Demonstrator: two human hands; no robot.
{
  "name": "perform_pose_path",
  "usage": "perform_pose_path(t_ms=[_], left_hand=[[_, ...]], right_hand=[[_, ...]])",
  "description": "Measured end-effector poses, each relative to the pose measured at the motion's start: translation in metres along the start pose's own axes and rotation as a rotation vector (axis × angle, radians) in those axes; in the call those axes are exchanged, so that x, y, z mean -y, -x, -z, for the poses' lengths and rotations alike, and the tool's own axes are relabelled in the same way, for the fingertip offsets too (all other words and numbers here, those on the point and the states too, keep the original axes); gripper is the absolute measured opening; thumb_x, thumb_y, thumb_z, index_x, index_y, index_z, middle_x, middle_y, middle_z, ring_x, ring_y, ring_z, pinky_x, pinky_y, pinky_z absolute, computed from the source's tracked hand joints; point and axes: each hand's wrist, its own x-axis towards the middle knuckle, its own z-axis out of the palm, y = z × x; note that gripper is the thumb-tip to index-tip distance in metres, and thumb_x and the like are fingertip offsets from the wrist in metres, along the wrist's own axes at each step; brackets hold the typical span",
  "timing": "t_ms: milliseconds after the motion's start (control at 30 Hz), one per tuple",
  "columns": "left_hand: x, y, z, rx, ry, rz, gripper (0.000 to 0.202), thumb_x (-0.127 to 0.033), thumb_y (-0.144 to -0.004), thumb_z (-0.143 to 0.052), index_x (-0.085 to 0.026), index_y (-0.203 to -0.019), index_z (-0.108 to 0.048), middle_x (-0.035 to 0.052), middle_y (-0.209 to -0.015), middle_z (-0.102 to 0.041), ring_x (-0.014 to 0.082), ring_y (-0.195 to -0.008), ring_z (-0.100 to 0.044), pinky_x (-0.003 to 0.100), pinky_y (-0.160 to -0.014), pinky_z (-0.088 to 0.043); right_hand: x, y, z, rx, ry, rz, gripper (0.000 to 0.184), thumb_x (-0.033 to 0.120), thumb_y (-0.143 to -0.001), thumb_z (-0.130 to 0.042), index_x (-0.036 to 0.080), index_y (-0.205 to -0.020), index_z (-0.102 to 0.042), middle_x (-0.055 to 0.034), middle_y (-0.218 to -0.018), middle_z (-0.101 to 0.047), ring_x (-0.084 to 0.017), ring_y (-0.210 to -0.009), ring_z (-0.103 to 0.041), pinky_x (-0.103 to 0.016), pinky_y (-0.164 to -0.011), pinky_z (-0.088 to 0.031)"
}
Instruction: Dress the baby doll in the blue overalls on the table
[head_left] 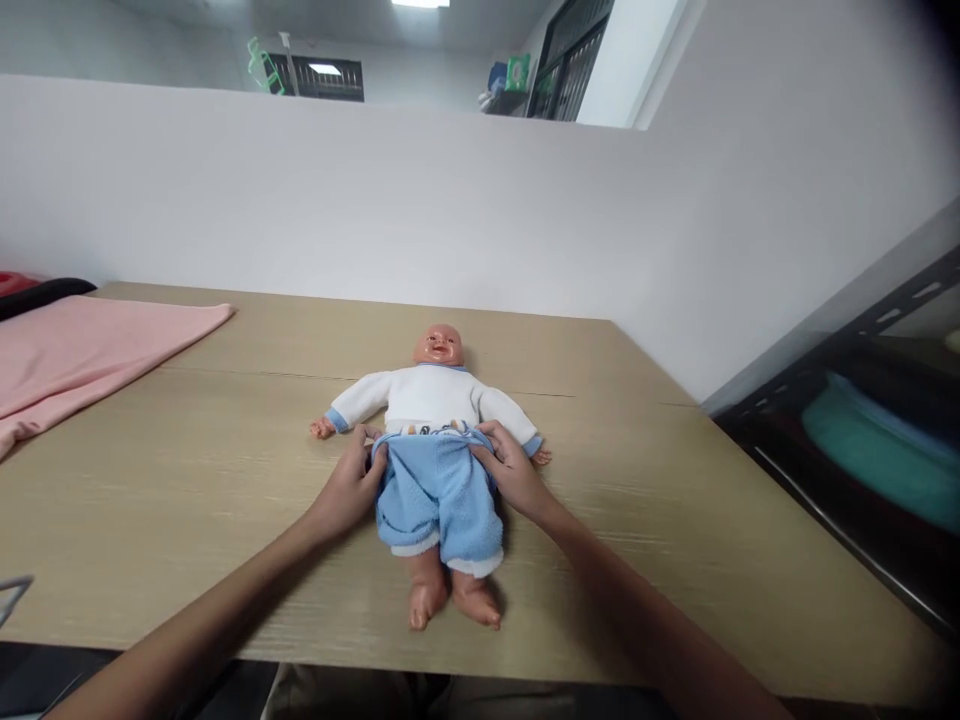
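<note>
A baby doll (439,347) lies on its back on the wooden table (225,470), head away from me. It wears a white top with blue cuffs (426,395) and light blue trousers (439,495); its bare feet point toward me. My left hand (351,485) pinches the trousers' waistband at the doll's left-of-frame hip. My right hand (510,465) grips the waistband on the other side. Both hands are closed on the fabric.
A pink cloth (82,350) lies spread at the table's far left, beside a dark object (41,293). A white partition wall (375,200) runs behind the table. A dark shelf with a teal object (877,450) stands to the right.
</note>
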Motion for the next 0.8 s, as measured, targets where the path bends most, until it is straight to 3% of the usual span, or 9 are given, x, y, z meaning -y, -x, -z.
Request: perform_pose_path(t_ms=[67, 133, 200, 267, 333, 400, 500, 667, 800], left_hand=[[-0.001, -0.003, 0.0, 0.009, 0.013, -0.007, 0.038, -0.063, -0.113, -0.055, -0.025, -0.112, -0.052, 0.0023, -0.098, -0.069, 0.0234, -0.091, -0.068, 0.037, -0.082, -0.057], [-0.004, -0.002, 0.002, 0.006, -0.054, -0.106, 0.035, -0.06, -0.113, -0.057, -0.025, -0.116, -0.059, 0.0075, -0.115, -0.071, 0.0277, -0.112, -0.07, 0.044, -0.099, -0.058], [-0.007, -0.001, 0.007, -0.001, -0.155, -0.226, 0.031, -0.054, -0.111, -0.065, -0.025, -0.121, -0.065, 0.0127, -0.14, -0.068, 0.0329, -0.138, -0.063, 0.053, -0.122, -0.049], [-0.008, -0.003, 0.01, 0.026, -0.211, -0.294, 0.029, -0.051, -0.109, -0.069, -0.025, -0.122, -0.068, 0.0141, -0.157, -0.062, 0.0355, -0.152, -0.054, 0.057, -0.132, -0.038], [-0.006, -0.013, 0.011, 0.062, -0.195, -0.285, 0.027, -0.05, -0.111, -0.063, -0.025, -0.119, -0.066, 0.013, -0.15, -0.066, 0.0338, -0.145, -0.058, 0.054, -0.128, -0.042], [-0.003, -0.029, 0.009, 0.052, -0.142, -0.226, 0.028, -0.053, -0.113, -0.057, -0.025, -0.11, -0.061, 0.0083, -0.122, -0.072, 0.0297, -0.12, -0.066, 0.047, -0.112, -0.051], [0.004, -0.052, 0.004, -0.023, -0.008, -0.1, 0.037, -0.063, -0.108, -0.057, -0.027, -0.102, -0.056, 0.0006, -0.096, -0.063, 0.0248, -0.093, -0.061, 0.039, -0.091, -0.053], [0.013, -0.049, 0.002, 0.005, 0.197, 0.025, 0.05, -0.072, -0.096, -0.073, -0.023, -0.107, -0.067, 0.0032, -0.104, -0.068, 0.0266, -0.104, -0.063, 0.038, -0.097, -0.053], [0.015, -0.032, 0.005, 0.063, 0.268, 0.114, 0.052, -0.073, -0.096, -0.076, -0.023, -0.103, -0.066, 0.0019, -0.097, -0.065, 0.0246, -0.097, -0.06, 0.035, -0.089, -0.053]], right_hand=[[0.0, -0.003, -0.003, -0.036, 0.052, 0.035, 0.036, 0.063, -0.102, -0.073, 0.029, -0.111, -0.065, -0.0049, -0.109, -0.079, -0.03, -0.108, -0.075, -0.043, -0.101, -0.06], [0.004, -0.001, -0.003, -0.08, 0.171, 0.099, 0.028, 0.055, -0.105, -0.07, 0.028, -0.11, -0.066, -0.0048, -0.105, -0.077, -0.029, -0.102, -0.073, -0.043, -0.098, -0.059], [0.01, 0.002, -0.001, -0.133, 0.298, 0.178, 0.021, 0.048, -0.105, -0.069, 0.028, -0.108, -0.067, -0.0061, -0.105, -0.074, -0.029, -0.102, -0.071, -0.044, -0.098, -0.057], [0.014, 0.002, -0.001, -0.153, 0.361, 0.222, 0.018, 0.045, -0.104, -0.068, 0.027, -0.107, -0.067, -0.0072, -0.107, -0.074, -0.031, -0.104, -0.07, -0.045, -0.1, -0.056], [0.016, -0.004, -0.004, -0.141, 0.356, 0.203, 0.018, 0.045, -0.103, -0.066, 0.028, -0.107, -0.066, -0.0071, -0.106, -0.074, -0.031, -0.103, -0.071, -0.046, -0.1, -0.055], [0.016, -0.014, -0.01, -0.152, 0.333, 0.159, 0.021, 0.049, -0.103, -0.064, 0.028, -0.108, -0.065, -0.0062, -0.102, -0.074, -0.032, -0.099, -0.072, -0.047, -0.097, -0.055], [0.013, -0.03, -0.016, -0.218, 0.308, 0.122, 0.027, 0.054, -0.102, -0.063, 0.028, -0.109, -0.064, -0.0063, -0.103, -0.074, -0.033, -0.101, -0.071, -0.048, -0.099, -0.054], [-0.001, -0.027, -0.012, -0.293, 0.227, 0.016, 0.037, 0.063, -0.094, -0.074, 0.027, -0.098, -0.071, -0.0098, -0.108, -0.075, -0.035, -0.114, -0.069, -0.052, -0.111, -0.054], [-0.011, -0.01, -0.006, -0.223, 0.041, -0.117, 0.046, 0.07, -0.098, -0.069, 0.026, -0.108, -0.075, -0.0093, -0.108, -0.083, -0.033, -0.108, -0.076, -0.05, -0.102, -0.064]])
